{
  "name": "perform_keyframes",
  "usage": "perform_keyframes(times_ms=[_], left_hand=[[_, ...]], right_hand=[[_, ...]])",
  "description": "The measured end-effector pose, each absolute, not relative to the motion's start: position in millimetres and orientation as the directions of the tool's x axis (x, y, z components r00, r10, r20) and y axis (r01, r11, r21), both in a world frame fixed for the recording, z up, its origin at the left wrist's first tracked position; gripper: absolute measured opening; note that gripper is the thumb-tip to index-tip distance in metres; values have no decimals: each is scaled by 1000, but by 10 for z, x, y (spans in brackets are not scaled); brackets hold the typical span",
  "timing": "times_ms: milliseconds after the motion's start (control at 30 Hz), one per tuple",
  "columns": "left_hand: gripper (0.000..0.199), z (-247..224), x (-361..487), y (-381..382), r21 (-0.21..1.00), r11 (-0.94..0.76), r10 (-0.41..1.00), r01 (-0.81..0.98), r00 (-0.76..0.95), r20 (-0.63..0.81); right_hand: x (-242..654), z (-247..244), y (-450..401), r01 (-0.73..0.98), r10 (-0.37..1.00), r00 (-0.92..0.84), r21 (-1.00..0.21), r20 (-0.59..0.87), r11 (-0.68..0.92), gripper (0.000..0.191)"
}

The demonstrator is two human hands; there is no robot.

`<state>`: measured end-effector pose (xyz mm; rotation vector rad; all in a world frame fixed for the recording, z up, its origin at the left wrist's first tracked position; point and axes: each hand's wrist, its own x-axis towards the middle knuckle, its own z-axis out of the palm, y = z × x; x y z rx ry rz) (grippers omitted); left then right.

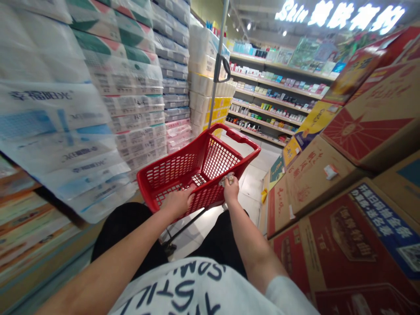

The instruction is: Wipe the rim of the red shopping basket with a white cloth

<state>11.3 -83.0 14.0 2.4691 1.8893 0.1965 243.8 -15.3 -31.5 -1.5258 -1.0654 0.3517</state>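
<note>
A red plastic shopping cart basket [170,168] with lattice walls stands in front of my knees, and only its floor shows inside. My left hand [179,203] is closed over the near rim, its fingers partly hidden. My right hand [231,189] pinches a small crumpled greyish cloth [227,178] against the same rim, farther right. The cart's red handle bar [241,139] is at the far right end of the basket.
Stacked tissue packs [131,74] wall the left side. Printed cardboard cartons [308,175] are piled close on the right. A metal pole [213,103] with a black handle rises behind the basket. Shelves of small products [262,83] stand beyond the tiled floor [249,179].
</note>
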Motion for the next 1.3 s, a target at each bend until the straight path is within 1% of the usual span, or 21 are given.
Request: perform_keyframes(times_ms=[100,167,233,333,400,500,633,700,833,867,900,933,967,1033,1100,1133,1167,1200,1300], left_hand=[[44,150,111,-835,109,-263,964,959,255,78],[44,154,111,-837,119,-265,964,957,257,74],[44,157,112,-839,126,-262,965,957,255,66],[44,158,110,-842,126,-259,965,958,253,61],[44,159,107,-844,124,-263,964,957,257,63],[44,160,102,-845,133,-258,966,957,253,56],[45,154,102,-840,145,-252,968,957,248,46],[45,153,101,-839,144,-251,968,957,246,50],[45,156,95,-844,151,-253,967,956,247,54],[45,156,94,-845,152,-254,967,955,248,57],[45,155,93,-846,154,-254,967,955,248,59],[44,154,93,-847,156,-251,968,955,245,60],[44,153,93,-847,158,-246,969,956,239,60],[43,153,91,-850,164,-239,971,957,232,59],[43,155,88,-854,163,-242,970,956,235,63],[43,156,85,-856,162,-246,969,956,239,64],[42,158,84,-859,162,-248,968,955,241,62],[42,160,82,-860,164,-247,969,955,241,58],[42,161,82,-860,170,-243,970,955,236,58]], right_hand=[[2418,-316,-233,432,775,530,-896,344,103,22],[2418,-260,-286,446,740,550,-885,387,131,26],[2417,-160,-316,488,683,547,-847,484,210,33],[2399,-4,-318,581,649,430,-742,628,334,38],[2383,52,-309,627,679,316,-683,663,375,37],[2370,72,-309,681,717,186,-614,672,399,34],[2321,102,-362,742,758,147,-578,636,340,31],[2246,130,-420,768,770,109,-545,628,336,31],[2067,148,-540,780,783,-178,-400,596,481,35],[2047,144,-550,771,781,-220,-386,584,506,37],[2045,139,-548,764,782,-222,-395,583,511,39],[2061,134,-533,756,784,-177,-427,595,496,39],[2095,131,-507,744,783,-87,-482,616,463,38],[2196,132,-436,686,750,196,-635,632,355,31],[2307,135,-360,575,667,498,-787,555,225,28],[2352,134,-327,513,623,604,-841,497,173,28],[2386,128,-298,458,606,660,-877,443,142,30],[2405,118,-273,419,623,670,-899,404,132,31],[2400,72,-220,371,758,547,-915,355,160,29]])
